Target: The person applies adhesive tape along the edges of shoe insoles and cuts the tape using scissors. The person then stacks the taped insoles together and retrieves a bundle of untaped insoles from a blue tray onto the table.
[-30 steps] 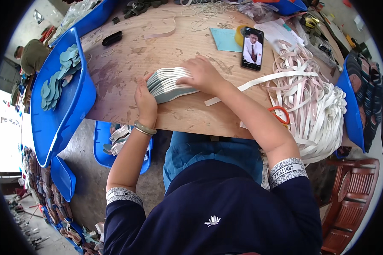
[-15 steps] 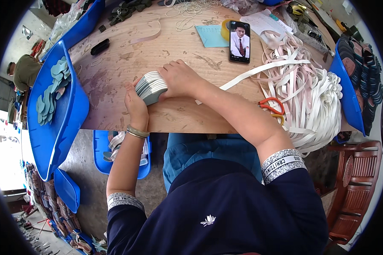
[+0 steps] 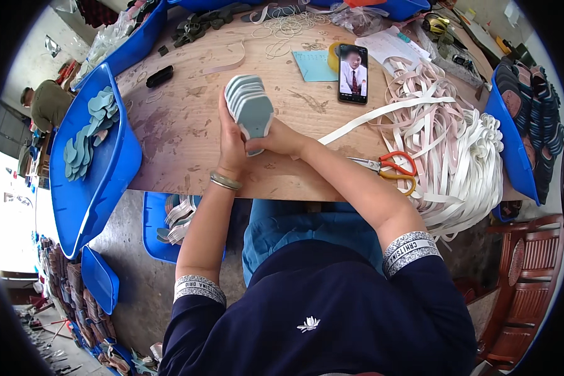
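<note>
Over wooden table (image 3: pixel 188 125), left hand (image 3: pixel 230 141) & right hand (image 3: pixel 281 139) both clasp upright stack of grey-green insoles (image 3: pixel 250 109); phone (image 3: pixel 353 73) & scissors (image 3: pixel 388 166) nearby.

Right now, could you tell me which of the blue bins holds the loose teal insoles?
The large blue bin at the table's left edge: loose teal insoles lie piled inside it. The bin on the floor under the table holds pale pieces instead.
</note>
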The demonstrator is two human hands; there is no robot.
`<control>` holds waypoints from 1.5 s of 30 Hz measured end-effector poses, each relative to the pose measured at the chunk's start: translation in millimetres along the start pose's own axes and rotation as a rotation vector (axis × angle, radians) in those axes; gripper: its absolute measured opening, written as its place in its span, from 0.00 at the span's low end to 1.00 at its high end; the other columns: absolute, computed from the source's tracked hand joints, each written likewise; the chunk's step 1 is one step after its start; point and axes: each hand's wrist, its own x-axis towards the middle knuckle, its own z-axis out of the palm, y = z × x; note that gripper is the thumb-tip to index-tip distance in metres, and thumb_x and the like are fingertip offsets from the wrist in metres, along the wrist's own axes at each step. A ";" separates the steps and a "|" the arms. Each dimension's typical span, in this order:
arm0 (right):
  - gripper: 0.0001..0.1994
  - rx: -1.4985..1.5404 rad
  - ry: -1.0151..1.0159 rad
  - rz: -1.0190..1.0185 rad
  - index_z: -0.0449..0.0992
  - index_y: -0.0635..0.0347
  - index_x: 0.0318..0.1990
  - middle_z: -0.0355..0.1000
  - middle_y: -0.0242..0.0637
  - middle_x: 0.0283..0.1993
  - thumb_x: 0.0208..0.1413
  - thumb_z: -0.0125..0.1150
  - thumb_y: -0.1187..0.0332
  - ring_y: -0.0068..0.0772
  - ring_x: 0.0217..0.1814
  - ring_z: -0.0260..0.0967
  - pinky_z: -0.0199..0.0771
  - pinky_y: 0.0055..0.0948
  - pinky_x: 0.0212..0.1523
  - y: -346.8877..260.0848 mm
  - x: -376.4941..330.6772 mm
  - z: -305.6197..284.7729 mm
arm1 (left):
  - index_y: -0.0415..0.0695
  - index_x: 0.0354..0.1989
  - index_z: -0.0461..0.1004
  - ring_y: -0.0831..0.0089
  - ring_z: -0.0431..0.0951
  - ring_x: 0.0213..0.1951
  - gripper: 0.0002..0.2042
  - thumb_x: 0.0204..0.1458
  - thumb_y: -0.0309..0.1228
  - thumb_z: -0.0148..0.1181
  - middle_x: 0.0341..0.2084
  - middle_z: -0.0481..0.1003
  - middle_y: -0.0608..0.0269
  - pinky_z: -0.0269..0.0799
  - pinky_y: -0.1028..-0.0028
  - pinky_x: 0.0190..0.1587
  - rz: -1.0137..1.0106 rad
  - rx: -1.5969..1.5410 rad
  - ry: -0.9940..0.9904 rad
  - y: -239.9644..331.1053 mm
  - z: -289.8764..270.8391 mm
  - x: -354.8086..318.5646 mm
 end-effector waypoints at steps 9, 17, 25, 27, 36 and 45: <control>0.27 -0.300 -0.296 0.222 0.74 0.59 0.53 0.78 0.38 0.44 0.39 0.71 0.71 0.32 0.43 0.73 0.73 0.27 0.47 -38.1 7.5 -20.4 | 0.42 0.71 0.52 0.55 0.68 0.60 0.49 0.44 0.52 0.70 0.60 0.67 0.47 0.65 0.61 0.61 -0.370 0.194 -0.010 23.3 -11.9 -6.1; 0.15 -0.434 0.370 0.130 0.80 0.59 0.50 0.80 0.37 0.43 0.56 0.55 0.71 0.35 0.40 0.75 0.74 0.32 0.46 -9.7 81.6 -117.7 | 0.37 0.65 0.60 0.49 0.70 0.57 0.47 0.41 0.54 0.72 0.51 0.73 0.44 0.62 0.58 0.61 -0.264 1.009 -0.236 54.4 -43.0 13.7; 0.14 -1.241 0.590 0.108 0.80 0.65 0.45 0.76 0.50 0.47 0.57 0.47 0.73 0.50 0.46 0.74 0.75 0.41 0.48 30.6 165.6 -153.8 | 0.30 0.67 0.55 0.47 0.68 0.58 0.56 0.38 0.62 0.69 0.60 0.66 0.38 0.53 0.55 0.65 -0.074 1.557 -0.316 27.0 -42.5 6.7; 0.15 -1.241 0.585 0.156 0.80 0.66 0.44 0.74 0.50 0.49 0.58 0.46 0.73 0.51 0.47 0.72 0.74 0.42 0.49 36.7 169.3 -154.9 | 0.30 0.67 0.55 0.47 0.67 0.59 0.56 0.38 0.63 0.68 0.61 0.65 0.37 0.53 0.55 0.65 -0.098 1.558 -0.317 28.2 -42.2 4.3; 0.16 -1.144 0.591 0.321 0.79 0.67 0.44 0.70 0.53 0.54 0.60 0.43 0.71 0.54 0.52 0.68 0.71 0.47 0.53 37.5 175.3 -156.6 | 0.28 0.68 0.53 0.46 0.64 0.63 0.60 0.37 0.69 0.64 0.64 0.60 0.35 0.52 0.55 0.65 -0.227 1.538 -0.315 32.2 -42.9 1.7; 0.18 -1.147 0.478 0.330 0.78 0.69 0.47 0.70 0.54 0.55 0.60 0.42 0.71 0.54 0.56 0.68 0.70 0.48 0.55 39.3 178.9 -162.3 | 0.28 0.67 0.55 0.50 0.70 0.56 0.59 0.37 0.69 0.63 0.60 0.66 0.37 0.57 0.57 0.61 0.054 1.732 -0.163 19.8 -44.9 -2.3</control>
